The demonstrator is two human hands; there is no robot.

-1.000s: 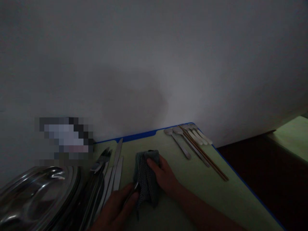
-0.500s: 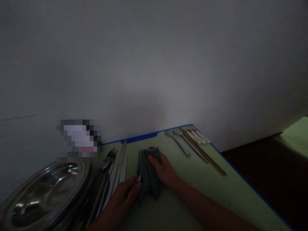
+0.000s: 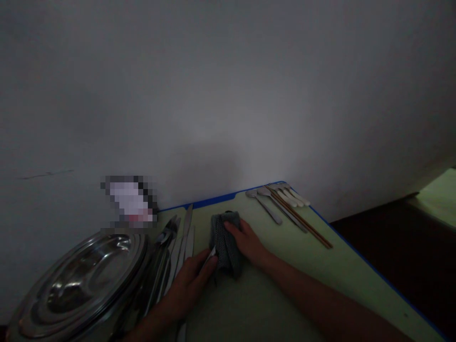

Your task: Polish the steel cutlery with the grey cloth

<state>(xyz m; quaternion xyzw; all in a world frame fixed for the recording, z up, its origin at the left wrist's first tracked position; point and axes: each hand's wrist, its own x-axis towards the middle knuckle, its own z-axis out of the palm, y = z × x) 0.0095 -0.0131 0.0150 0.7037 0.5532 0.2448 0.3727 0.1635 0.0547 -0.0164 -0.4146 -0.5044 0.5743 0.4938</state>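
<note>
A grey-green textured cloth [image 3: 225,244] is bunched up over the near middle of the table. My right hand [image 3: 245,240] grips it from the right, thumb on top. From the left, my left hand [image 3: 192,278] pinches a slim metal utensil handle [image 3: 211,256] whose other end goes into the cloth, so its kind is hidden. Left of that hand lie several table knives [image 3: 187,232] and a bunch of forks [image 3: 169,232]. To the right of the cloth are two metal spoons [image 3: 265,209], a pair of brown chopsticks [image 3: 302,221] and several white-handled forks [image 3: 292,195].
Steel divided plates [image 3: 32,304] are stacked at the left. A blurred-out object [image 3: 130,199] stands behind them against the grey wall [image 3: 228,95]. The pale green table [image 3: 342,285] has a blue edge. Dark floor and another pale surface [image 3: 440,199] show at the right.
The view has shifted slightly, so the plates and knives sit further right. Both hands still hold the cloth and the utensil in much the same pose.
</note>
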